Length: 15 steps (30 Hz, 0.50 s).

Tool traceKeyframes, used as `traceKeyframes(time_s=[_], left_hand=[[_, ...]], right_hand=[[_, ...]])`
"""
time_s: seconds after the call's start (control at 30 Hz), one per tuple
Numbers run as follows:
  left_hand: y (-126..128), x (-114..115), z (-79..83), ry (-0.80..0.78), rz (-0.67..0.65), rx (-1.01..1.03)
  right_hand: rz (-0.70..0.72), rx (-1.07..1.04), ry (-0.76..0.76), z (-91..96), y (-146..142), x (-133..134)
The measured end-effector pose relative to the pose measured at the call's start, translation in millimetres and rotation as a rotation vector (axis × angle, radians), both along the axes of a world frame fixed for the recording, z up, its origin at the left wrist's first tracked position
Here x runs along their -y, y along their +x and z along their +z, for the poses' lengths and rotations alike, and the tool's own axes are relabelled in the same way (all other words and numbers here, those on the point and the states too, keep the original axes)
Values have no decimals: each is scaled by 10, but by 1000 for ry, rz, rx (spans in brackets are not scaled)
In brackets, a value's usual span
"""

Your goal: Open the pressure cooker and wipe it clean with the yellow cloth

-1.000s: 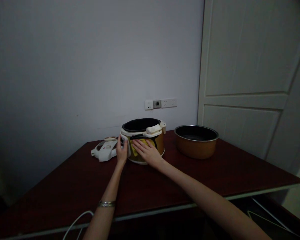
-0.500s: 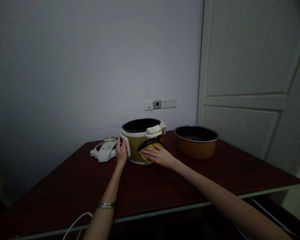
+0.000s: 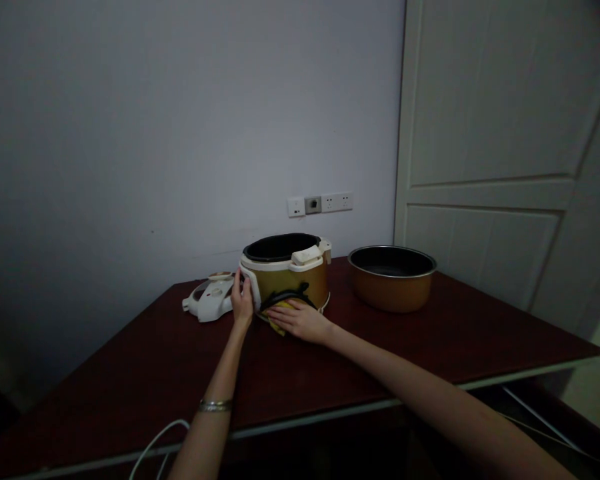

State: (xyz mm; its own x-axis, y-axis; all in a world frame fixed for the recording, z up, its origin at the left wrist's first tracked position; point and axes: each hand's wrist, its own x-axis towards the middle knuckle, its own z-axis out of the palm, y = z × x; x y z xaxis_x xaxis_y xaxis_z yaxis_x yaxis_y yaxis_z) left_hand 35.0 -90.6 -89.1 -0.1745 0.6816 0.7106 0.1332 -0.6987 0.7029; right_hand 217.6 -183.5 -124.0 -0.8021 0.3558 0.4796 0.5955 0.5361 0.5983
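A gold rice cooker body (image 3: 300, 279) with a white rim stands open near the back of a dark red table (image 3: 170, 373). My left hand (image 3: 242, 300) grips the cooker's left white handle, fingers wrapped round it. My right hand (image 3: 300, 320) presses a yellow cloth (image 3: 277, 317) with a dark edge against the cooker's lower front, fingers stretched over it.
The cooker's white lid (image 3: 210, 300) lies to the left of the cooker. A copper-coloured inner pot (image 3: 391, 280) sits to the right. Wall sockets (image 3: 320, 203) are behind, a white door (image 3: 505, 160) stands at the right, and a white cable (image 3: 155, 443) hangs at the table's front edge.
My right hand has slid the yellow cloth across the cooker's front and down to its base. My left hand has stayed on the handle.
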Motion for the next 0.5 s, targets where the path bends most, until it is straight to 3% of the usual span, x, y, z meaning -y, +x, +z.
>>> traceKeyframes(time_s=[0.1, 0.17, 0.4, 0.5], left_hand=[[-7, -6, 12, 0, -8, 13], [-7, -8, 22, -2, -16, 23], [-21, -3, 39, -9, -25, 35], [-30, 5, 40, -16, -25, 30]], right_hand=[[-9, 73, 50, -117, 93, 41], [-13, 83, 64, -98, 115, 70], [-75, -178, 62, 394, -215, -6], [-102, -233, 68, 454, -340, -68]])
